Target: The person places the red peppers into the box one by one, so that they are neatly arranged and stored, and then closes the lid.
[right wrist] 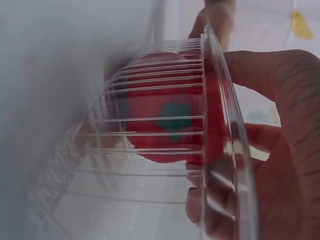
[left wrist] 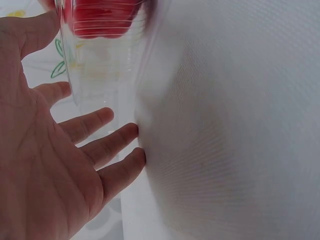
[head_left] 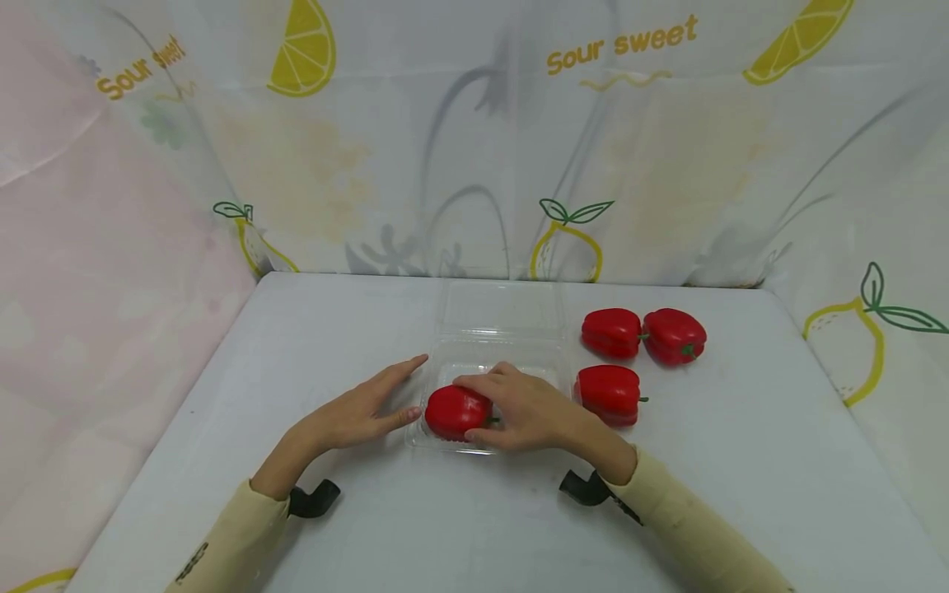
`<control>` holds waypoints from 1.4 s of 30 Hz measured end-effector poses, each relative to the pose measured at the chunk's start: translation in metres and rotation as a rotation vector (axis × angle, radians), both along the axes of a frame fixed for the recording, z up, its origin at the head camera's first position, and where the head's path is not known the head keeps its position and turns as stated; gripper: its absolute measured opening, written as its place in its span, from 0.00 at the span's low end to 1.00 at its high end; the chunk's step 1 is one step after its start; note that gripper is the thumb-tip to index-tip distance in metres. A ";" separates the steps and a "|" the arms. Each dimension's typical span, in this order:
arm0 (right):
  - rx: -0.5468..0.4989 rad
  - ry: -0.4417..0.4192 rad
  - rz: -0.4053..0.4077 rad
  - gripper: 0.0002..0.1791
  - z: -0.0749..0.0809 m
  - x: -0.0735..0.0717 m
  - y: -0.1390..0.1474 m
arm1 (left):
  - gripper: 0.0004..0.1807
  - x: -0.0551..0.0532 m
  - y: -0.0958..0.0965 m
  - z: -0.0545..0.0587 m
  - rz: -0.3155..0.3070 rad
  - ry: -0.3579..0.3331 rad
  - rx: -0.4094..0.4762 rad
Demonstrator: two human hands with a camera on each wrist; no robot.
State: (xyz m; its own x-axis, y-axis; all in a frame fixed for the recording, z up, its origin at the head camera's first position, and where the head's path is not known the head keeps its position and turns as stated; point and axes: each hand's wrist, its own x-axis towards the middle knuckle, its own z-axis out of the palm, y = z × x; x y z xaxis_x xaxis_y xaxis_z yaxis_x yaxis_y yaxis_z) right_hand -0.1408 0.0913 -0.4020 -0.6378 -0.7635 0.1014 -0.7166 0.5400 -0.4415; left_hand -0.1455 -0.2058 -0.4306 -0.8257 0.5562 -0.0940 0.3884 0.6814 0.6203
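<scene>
Left hand (head_left: 356, 420), centre-left of frame: grip spread, fingers apart, just beside the container's left side; contact cannot be told.

Red pepper (head_left: 452, 412), one, centre: lying in the container's near left part. Glossy; likely light, firm and a little slippery. Best held broadly round its sides.

Clear container (head_left: 534, 356), one, centre: lid (head_left: 502, 309) laid back, base on the table (head_left: 415, 527). Thin ribbed plastic; likely very light, springy, easily dented or nudged. Best steadied by the rim.

Right hand (head_left: 530, 409), just right of centre: grip pinching that pepper between thumb and fingers.

Loose peppers (head_left: 611, 333), three, right of centre: similarly glossy, presumably handling alike.
</scene>
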 end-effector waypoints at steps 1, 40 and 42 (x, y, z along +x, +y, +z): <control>0.005 -0.002 -0.003 0.40 0.000 0.000 0.000 | 0.44 0.000 0.000 0.000 0.001 0.001 -0.001; -0.072 0.052 -0.276 0.37 0.029 -0.006 0.094 | 0.45 0.002 0.002 0.003 0.005 0.013 -0.013; -0.069 0.050 -0.294 0.38 0.028 -0.005 0.101 | 0.44 0.002 0.001 0.003 0.002 0.017 -0.011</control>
